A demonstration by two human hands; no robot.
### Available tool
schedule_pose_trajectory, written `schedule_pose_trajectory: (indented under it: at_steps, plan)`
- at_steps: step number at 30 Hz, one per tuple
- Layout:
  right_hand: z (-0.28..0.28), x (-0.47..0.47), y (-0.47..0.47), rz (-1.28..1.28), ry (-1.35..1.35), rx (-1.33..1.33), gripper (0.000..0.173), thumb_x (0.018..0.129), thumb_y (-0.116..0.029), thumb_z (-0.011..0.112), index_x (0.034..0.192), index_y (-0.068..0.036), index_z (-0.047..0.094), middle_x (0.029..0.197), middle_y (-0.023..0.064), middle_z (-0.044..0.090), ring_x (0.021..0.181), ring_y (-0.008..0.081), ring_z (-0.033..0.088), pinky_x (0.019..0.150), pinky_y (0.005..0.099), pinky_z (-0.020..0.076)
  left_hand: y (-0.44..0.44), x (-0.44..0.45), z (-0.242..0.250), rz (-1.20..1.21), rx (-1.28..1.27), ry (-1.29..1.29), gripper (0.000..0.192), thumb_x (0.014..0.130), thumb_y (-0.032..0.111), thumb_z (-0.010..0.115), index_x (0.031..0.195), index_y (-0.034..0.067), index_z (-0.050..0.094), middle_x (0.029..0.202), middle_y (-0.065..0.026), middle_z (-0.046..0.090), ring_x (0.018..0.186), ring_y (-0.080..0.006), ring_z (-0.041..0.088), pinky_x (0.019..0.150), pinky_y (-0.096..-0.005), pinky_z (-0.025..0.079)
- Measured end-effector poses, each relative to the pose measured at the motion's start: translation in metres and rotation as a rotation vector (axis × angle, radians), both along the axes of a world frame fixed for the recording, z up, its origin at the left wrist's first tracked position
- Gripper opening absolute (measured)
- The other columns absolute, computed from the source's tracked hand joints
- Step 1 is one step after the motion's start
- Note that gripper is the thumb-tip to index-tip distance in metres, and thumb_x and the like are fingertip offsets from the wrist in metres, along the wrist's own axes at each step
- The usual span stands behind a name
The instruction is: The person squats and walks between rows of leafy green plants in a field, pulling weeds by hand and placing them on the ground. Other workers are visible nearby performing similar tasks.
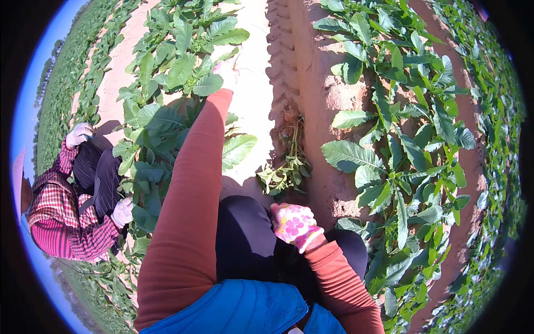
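My left arm stretches forward in an orange-brown sleeve, and my left hand (pixel 226 75), in a light glove washed out by sun, is at the edge of the left row of leafy green plants (pixel 181 71). Its fingers are too bright to make out. My right hand (pixel 295 225), in a white glove with pink flowers, rests by my knees with its fingers curled; whether anything is inside them is hidden. Just ahead of it, a pulled-up, wilting plant (pixel 292 167) lies in the furrow, roots pointing away from me.
A second row of leafy plants (pixel 392 167) runs along the right. A co-worker (pixel 71 208) in a checked top and white gloves crouches beyond the left row. Between the rows lies a sandy furrow (pixel 283 54) with tyre marks.
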State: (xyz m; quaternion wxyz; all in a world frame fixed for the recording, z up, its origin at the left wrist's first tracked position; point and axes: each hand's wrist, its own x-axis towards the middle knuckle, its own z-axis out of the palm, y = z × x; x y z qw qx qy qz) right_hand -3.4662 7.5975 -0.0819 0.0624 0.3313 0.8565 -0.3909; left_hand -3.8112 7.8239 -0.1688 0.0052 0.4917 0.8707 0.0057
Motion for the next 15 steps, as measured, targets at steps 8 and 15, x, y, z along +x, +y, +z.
schedule_pose_trajectory:
  at_steps: [8,15]
  plan:
    - [-0.005,0.000,0.007,-0.030,-0.006,-0.023,0.014,0.078,-0.019,0.054,0.080,-0.006,0.059,0.072,0.0162,0.063,0.072,0.0346,0.063,0.062,0.0459,0.0489,0.023,-0.009,0.006,-0.057,-0.159,0.130,0.031,0.080,0.030,0.061,0.095,0.004,0.067,0.093,-0.0187,0.067,0.089,-0.0323,0.065,0.077,-0.0410,0.050]
    - [-0.007,0.002,0.013,-0.074,-0.053,-0.044,0.016,0.078,-0.018,0.054,0.081,-0.005,0.061,0.074,0.0160,0.065,0.075,0.0336,0.064,0.065,0.0445,0.0499,0.015,0.017,0.060,-0.207,-0.321,-0.120,0.033,0.082,0.030,0.060,0.105,0.008,0.064,0.103,-0.0201,0.064,0.100,-0.0353,0.061,0.085,-0.0426,0.048]
